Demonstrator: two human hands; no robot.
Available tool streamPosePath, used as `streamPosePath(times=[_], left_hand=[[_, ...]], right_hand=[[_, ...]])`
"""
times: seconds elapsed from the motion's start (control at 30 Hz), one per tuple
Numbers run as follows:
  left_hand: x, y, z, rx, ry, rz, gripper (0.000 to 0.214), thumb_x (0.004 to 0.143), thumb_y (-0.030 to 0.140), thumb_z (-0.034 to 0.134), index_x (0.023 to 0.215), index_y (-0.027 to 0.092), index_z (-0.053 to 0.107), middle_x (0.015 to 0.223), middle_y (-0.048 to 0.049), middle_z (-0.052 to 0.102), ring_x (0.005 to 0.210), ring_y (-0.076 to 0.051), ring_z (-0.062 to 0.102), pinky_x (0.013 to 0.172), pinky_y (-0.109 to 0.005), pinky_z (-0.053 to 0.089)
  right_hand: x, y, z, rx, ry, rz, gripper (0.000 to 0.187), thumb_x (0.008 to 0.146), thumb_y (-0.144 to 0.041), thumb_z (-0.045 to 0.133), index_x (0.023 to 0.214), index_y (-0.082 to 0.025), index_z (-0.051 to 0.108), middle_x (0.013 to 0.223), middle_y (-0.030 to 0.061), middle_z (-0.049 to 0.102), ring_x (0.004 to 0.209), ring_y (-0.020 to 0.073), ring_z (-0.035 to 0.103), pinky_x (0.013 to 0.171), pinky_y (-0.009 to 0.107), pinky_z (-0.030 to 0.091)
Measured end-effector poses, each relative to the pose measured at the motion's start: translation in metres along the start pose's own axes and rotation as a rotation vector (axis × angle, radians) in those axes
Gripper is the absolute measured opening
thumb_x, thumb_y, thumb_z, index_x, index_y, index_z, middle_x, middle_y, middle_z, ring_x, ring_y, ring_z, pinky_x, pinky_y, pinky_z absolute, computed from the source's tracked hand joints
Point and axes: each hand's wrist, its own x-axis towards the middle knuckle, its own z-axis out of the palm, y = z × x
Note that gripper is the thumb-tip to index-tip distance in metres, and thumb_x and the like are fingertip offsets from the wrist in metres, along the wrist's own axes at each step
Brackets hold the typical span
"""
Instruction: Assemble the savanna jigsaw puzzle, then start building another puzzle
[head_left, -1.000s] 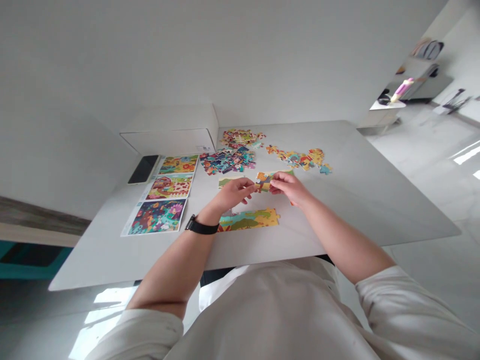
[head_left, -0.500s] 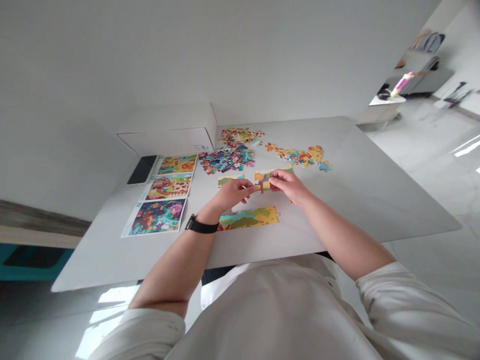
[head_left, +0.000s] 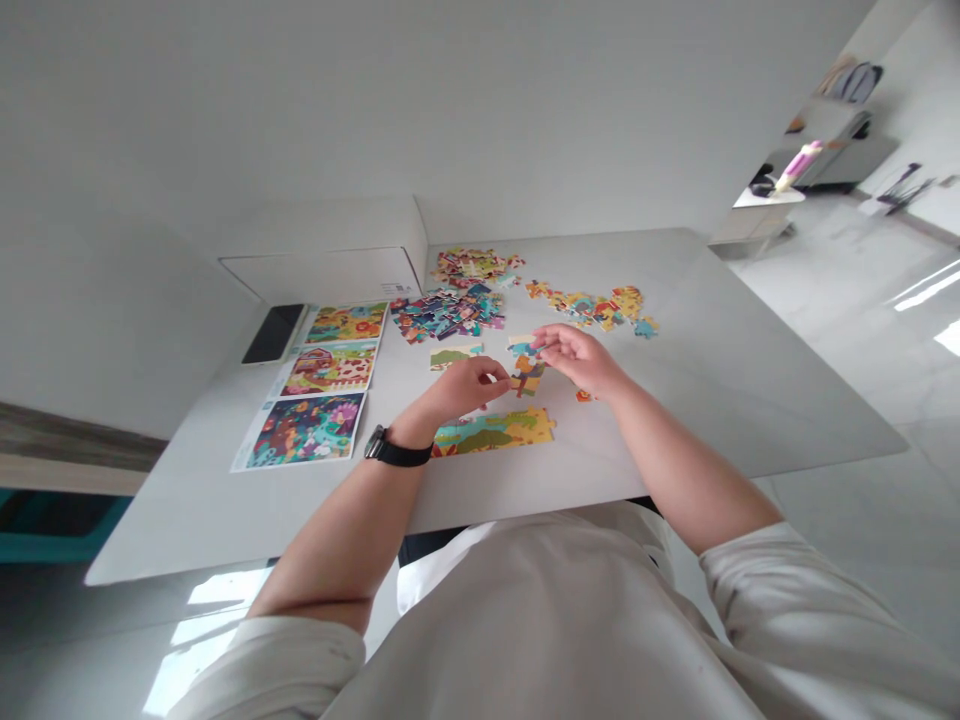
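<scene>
The small orange, brown and yellow section of joined cardboard puzzle pieces is seen on or just above the white tabletop, between the hands. Its left edge is pinched by the thumb and forefinger of the left hand, as it was half a second ago. The grip of the right hand on that section has been released; its fingers have been moved to the far side and spread, beside a blue-and-cream puzzle piece that was not visible there before. Whether anything is held by them cannot be told. The orange-red puzzle piece near the right wrist has been uncovered further. The long yellow, green and blue puzzle strip and the green-and-cream puzzle section have been left in place.
</scene>
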Motion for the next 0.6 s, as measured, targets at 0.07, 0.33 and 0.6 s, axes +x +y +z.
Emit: streamPosePath(times=[0.07,0.33,0.6], left_hand=[[0.000,0.002,0.003,0.028,-0.004,0.043,0.026,0.088,0.048,0.075,0.087,0.022,0.080,0.081,-0.0046,0.077,0.055,-0.014,0.067,0.051,-0.025,0.050],[0.001,0.001,0.002,-0.023,0.176,0.027,0.030,0.089,0.051,0.075,0.087,0.021,0.074,0.086,-0.0066,0.078,0.063,-0.015,0.068,0.054,-0.025,0.052],[0.005,-0.003,0.001,-0.164,0.125,0.049,0.037,0.092,0.055,0.075,0.101,0.019,0.075,0.088,-0.0067,0.080,0.071,-0.016,0.068,0.062,-0.025,0.053]], right_hand=[[-0.001,-0.002,0.004,-0.030,-0.059,0.011,0.047,0.083,-0.056,0.089,0.118,-0.027,0.079,0.113,0.0079,0.082,0.097,0.0232,0.074,0.091,0.039,0.062],[-0.003,0.003,0.007,-0.138,-0.198,0.009,0.033,0.083,-0.044,0.085,0.110,-0.024,0.084,0.087,0.0028,0.077,0.077,0.0178,0.066,0.074,0.031,0.054],[-0.006,0.002,0.021,-0.068,-0.277,0.081,0.027,0.084,-0.049,0.086,0.092,-0.024,0.078,0.085,0.0013,0.078,0.074,0.0168,0.067,0.071,0.030,0.054]])
